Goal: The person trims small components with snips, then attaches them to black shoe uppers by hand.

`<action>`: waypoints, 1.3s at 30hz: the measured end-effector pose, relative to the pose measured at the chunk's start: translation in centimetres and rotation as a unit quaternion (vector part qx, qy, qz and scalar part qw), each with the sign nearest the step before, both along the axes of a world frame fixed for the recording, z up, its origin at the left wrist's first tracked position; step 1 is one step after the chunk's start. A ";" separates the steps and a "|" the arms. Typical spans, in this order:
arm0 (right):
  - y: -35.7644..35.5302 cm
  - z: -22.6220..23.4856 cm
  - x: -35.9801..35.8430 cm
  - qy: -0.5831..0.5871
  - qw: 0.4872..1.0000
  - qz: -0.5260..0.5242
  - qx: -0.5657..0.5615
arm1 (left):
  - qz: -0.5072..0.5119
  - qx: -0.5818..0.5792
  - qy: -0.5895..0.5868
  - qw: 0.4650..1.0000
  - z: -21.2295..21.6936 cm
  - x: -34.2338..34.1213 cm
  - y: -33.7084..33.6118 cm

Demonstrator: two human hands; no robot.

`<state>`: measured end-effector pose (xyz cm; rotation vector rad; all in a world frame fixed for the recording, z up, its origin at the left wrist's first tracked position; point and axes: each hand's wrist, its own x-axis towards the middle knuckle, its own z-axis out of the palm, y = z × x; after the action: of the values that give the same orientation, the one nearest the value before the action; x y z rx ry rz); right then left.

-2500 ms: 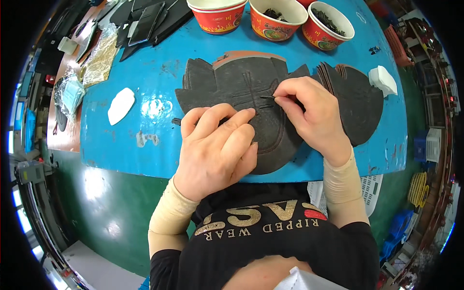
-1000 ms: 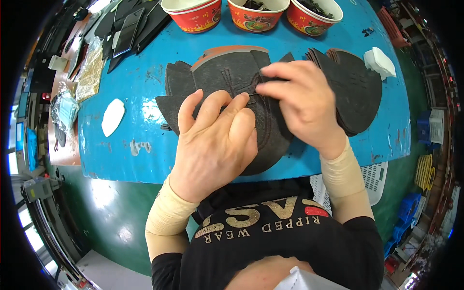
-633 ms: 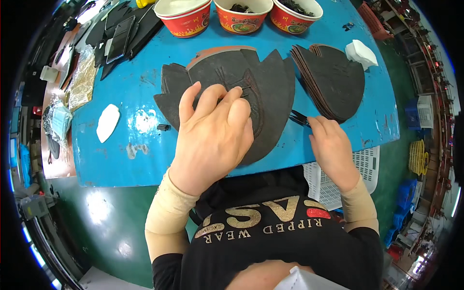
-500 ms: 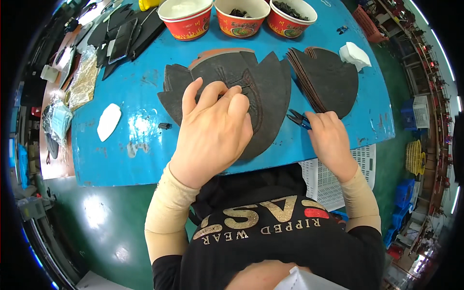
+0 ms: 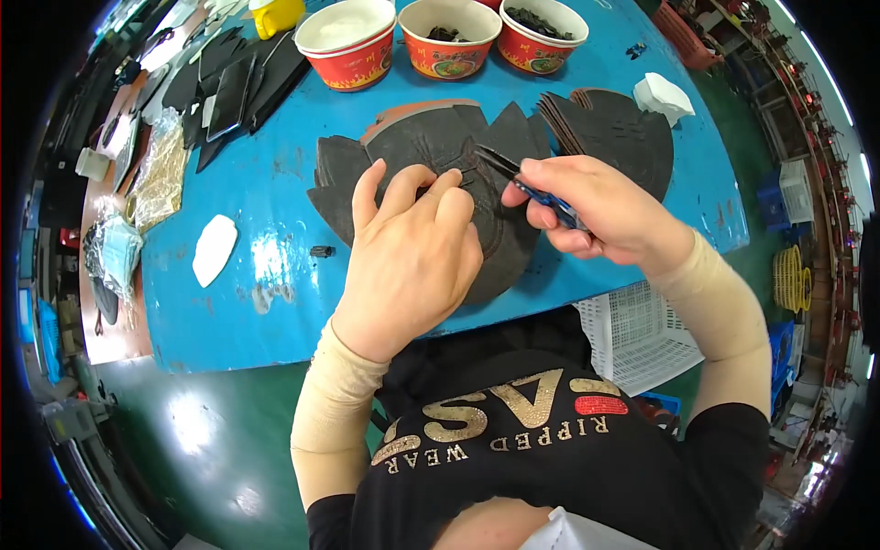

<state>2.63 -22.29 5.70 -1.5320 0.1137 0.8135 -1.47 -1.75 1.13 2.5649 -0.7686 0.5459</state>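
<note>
- Left hand: flat, palm down on the dark piece; fingers spread a little, tips pressing near its middle. It grasps nothing, only pins the piece down.
- Right hand: closed around the snips, thumb and fingers pinched on the blue handle.
- Snips: long axis runs from lower right to upper left; dark tips point toward the left fingertips and sit over the middle of the piece. Cannot tell how far the blades are parted.
- Piece: dark, flat, with a scalloped upper edge, lying on the blue table straight ahead of the person; a brownish layer shows at its top edge.
- Stack of like dark pieces just right of it, behind the right hand.
- Three red bowls along the far edge.
- White pad well left of the piece; white block far right.
</note>
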 end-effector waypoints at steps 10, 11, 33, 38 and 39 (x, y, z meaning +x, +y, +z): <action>0.1 -0.1 0.7 0.104 0.993 0.041 -0.037 | -0.003 -0.013 0.010 1.000 -0.2 0.2 0.3; 0.1 -0.1 0.6 0.104 0.993 0.043 -0.031 | -0.004 -0.014 0.012 1.000 -0.1 0.2 0.4; 1.8 -0.1 0.5 0.057 0.989 0.064 -0.120 | -0.010 -0.022 -0.001 1.000 -0.4 0.5 0.4; 0.9 -1.3 -0.9 0.039 0.999 -0.035 -0.008 | -0.008 -0.029 -0.005 1.000 -0.3 0.6 0.5; 0.8 -1.3 -1.0 0.039 0.999 -0.033 -0.007 | -0.010 -0.025 0.004 1.000 0.0 0.6 0.5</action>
<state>1.67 -21.45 4.36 -1.5026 0.2262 0.8221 -0.88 -1.25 1.16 2.5098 -0.7664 0.5411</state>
